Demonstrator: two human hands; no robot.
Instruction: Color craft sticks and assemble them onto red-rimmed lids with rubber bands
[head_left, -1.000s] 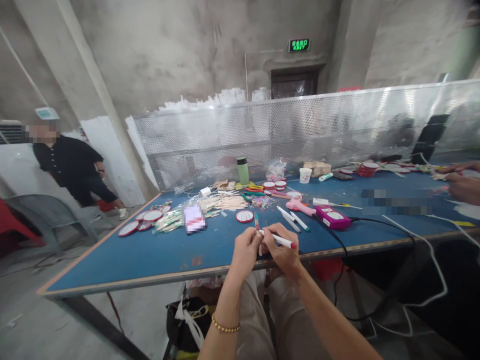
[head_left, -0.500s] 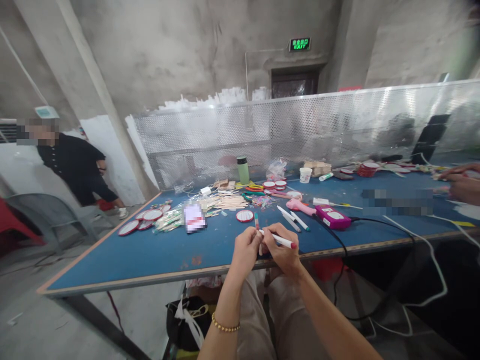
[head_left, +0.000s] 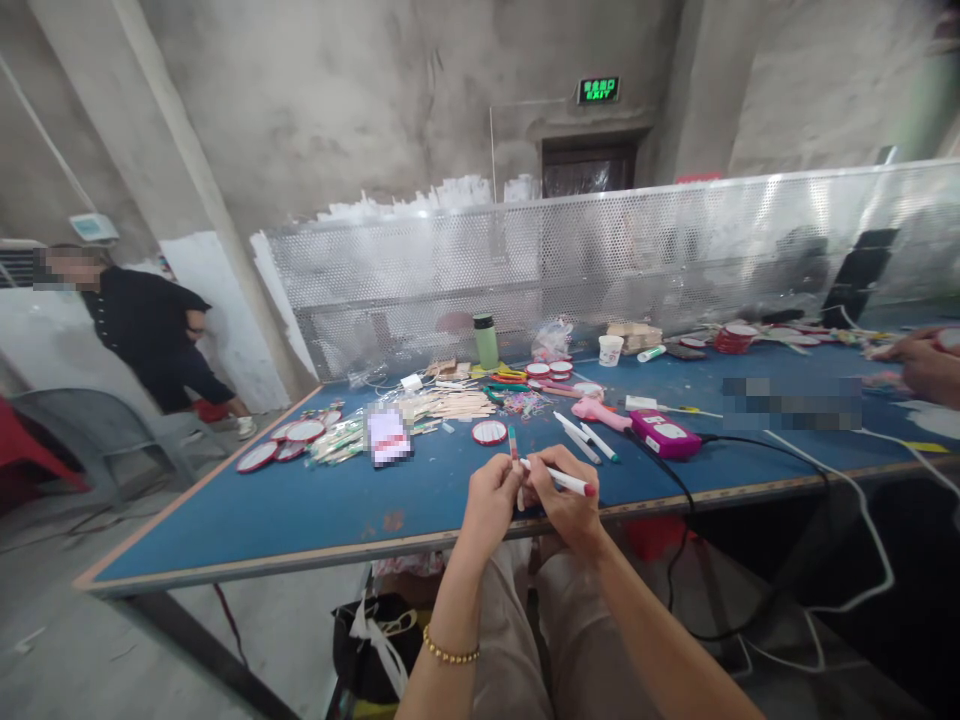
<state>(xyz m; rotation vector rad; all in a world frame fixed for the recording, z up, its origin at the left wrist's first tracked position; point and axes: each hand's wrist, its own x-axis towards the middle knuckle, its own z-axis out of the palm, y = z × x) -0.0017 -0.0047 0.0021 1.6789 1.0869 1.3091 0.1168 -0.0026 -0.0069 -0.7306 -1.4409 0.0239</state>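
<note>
The right hand is gripping a white pen while the left hand is pinching a small stick tight.

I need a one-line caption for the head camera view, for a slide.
Both hands, left hand and right hand, hold a white marker over the edge of a cluttered blue table.

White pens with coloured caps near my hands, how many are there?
3: one pen held in the right hand, two pens lying side by side on the blue table beyond. Others may hide in the clutter.
</note>
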